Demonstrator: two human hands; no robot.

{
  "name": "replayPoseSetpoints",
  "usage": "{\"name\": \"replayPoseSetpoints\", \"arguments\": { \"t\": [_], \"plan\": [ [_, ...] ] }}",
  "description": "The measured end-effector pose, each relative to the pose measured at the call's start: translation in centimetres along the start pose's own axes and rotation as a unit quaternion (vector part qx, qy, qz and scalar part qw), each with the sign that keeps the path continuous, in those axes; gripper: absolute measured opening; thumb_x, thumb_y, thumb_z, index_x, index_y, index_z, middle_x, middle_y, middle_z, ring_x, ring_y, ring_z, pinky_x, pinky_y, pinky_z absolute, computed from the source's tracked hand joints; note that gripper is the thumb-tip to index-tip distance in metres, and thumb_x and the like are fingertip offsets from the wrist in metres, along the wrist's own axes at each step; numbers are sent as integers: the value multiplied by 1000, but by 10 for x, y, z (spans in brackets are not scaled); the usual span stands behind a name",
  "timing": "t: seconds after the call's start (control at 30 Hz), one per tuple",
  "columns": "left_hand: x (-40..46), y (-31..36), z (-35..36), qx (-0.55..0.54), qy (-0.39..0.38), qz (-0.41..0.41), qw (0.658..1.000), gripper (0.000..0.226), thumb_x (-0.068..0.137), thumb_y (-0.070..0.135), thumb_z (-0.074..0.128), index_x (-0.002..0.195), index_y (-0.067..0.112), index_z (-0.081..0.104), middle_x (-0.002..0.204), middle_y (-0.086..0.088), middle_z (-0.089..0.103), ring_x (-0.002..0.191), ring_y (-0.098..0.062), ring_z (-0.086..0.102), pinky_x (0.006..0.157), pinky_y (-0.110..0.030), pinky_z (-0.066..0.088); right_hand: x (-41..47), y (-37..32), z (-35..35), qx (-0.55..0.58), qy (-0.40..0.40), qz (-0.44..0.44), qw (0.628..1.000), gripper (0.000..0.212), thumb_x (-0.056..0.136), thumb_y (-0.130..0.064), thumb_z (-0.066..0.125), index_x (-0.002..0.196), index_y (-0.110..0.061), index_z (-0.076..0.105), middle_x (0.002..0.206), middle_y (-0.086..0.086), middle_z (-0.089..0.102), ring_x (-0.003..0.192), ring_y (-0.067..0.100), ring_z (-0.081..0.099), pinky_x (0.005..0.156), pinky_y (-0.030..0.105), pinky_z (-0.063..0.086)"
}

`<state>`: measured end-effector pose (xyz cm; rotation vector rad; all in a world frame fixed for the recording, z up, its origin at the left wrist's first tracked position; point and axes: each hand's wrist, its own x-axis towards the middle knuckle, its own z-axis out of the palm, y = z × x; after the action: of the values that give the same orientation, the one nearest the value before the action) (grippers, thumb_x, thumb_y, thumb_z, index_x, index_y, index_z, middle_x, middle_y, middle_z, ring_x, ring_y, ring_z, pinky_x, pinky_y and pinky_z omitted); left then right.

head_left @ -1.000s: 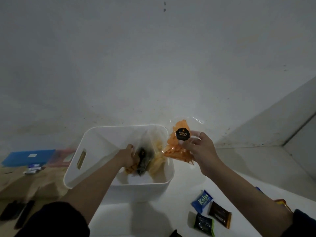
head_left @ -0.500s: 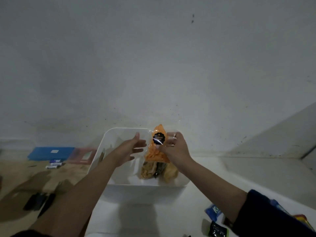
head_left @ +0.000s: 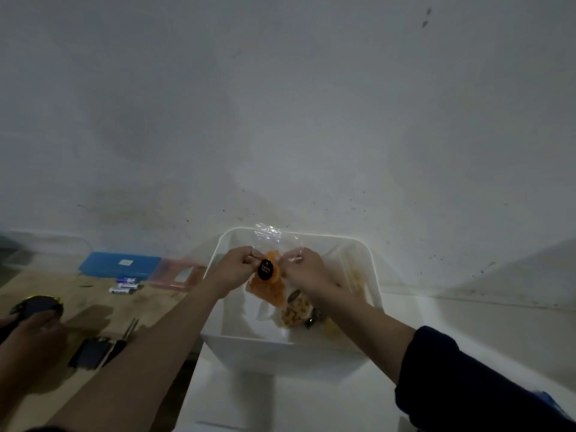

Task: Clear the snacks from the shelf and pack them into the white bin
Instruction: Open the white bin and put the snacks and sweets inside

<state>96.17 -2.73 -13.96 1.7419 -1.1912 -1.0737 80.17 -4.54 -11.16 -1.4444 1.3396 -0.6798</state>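
White shelf surface (head_left: 327, 397) runs along a grey, speckled wall (head_left: 280, 120); white bin (head_left: 280, 347) sits on shelf against wall, taken as ref landmark. Both hands over bin opening. Left hand (head_left: 232, 269) and right hand (head_left: 307, 271) each pinch an upper side of clear snack bag (head_left: 266, 283), fingers curled onto the plastic, bag stretched between them. Bag holds orange chips, round black label near top, crinkled clear top edge sticking up toward bin's far rim. Bag hangs inside/above bin, lower end down near bin floor; can't tell if touching floor. In bin, right of orange bag: more snack packs (head_left: 296, 310), yellowish contents w/ dark bits, partly hidden under right forearm. Right arm wears dark sleeve (head_left: 461, 385). Left of bin, lower wooden surface (head_left: 78, 307): blue flat box (head_left: 120, 265), pink clear case (head_left: 176, 275) just beside bin's left wall, batteries (head_left: 124, 285) near blue box, dark flat items (head_left: 93, 352) closer to cam. Far left of bin: another hand (head_left: 37, 322) on dark round obj (head_left: 37, 307), blurry, ID unclear.
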Motion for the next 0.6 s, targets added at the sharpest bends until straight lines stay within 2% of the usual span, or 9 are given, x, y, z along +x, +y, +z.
{"name": "replayPoseSetpoints", "arguments": {
  "t": [0.07,0.13,0.2,0.27,0.37,0.47,0.53,0.57,0.6],
  "plan": [
    [9,-8,4,55,4,13,998,31,89,-7,41,82,15,63,82,-2,59,84,-17,54,64,-15,40,0,2,-1,0,-10,22,1000,27,84,-35,66,87,-9,63,87,3,66,80,16,62,66,32,52],
    [15,-13,9,108,-4,14,994,33,86,-11,37,79,13,59,77,0,55,80,-16,52,60,-12,37,2,7,-4,-19,-10,27,999,31,83,-35,66,66,-11,58,65,4,60,62,16,58,55,26,46],
    [19,-15,16,162,-23,13,986,29,86,-11,37,84,10,58,75,2,51,79,-16,50,56,-9,34,5,14,-8,-82,-10,22,996,42,83,-30,67,51,-13,46,49,1,47,48,15,49,45,20,36],
    [28,-19,22,208,-55,18,976,26,86,-8,40,92,7,61,82,-1,53,88,-21,52,56,-10,33,6,23,-12,-159,-6,-6,987,37,80,-18,65,51,-7,45,48,2,41,46,14,44,42,20,31],
    [33,-18,29,301,-85,1,950,29,89,7,50,116,11,59,114,-6,56,96,-20,51,62,-15,37,3,31,-16,-232,-17,-33,972,14,72,-5,56,62,5,54,60,8,48,58,19,48,50,25,37],
    [29,-9,44,380,-118,-67,915,58,94,39,49,144,14,32,143,-14,43,115,-29,53,91,-32,44,-2,31,-20,-339,-47,-51,938,28,79,-11,53,56,-14,38,59,-1,42,63,19,51,58,27,43],
    [26,-7,55,366,-154,-173,901,66,96,51,37,143,6,29,137,-21,48,94,-31,62,77,-36,51,-6,29,-22,-410,-68,-51,908,33,87,-19,51,59,-18,34,61,-4,37,59,16,45,62,27,46],
    [27,-8,60,338,-176,-221,898,67,96,54,32,138,2,35,128,-24,54,88,-31,64,73,-36,53,-7,30,-23,-433,-80,-59,896,31,90,-22,48,61,-16,38,63,-3,40,60,16,45,69,31,50],
    [27,-10,63,312,-199,-258,892,67,96,54,29,131,-1,42,120,-24,60,92,-33,66,77,-38,54,-8,31,-23,-445,-87,-66,889,27,91,-25,47,68,-11,48,68,1,48,66,18,50,78,34,52]
  ]
}}
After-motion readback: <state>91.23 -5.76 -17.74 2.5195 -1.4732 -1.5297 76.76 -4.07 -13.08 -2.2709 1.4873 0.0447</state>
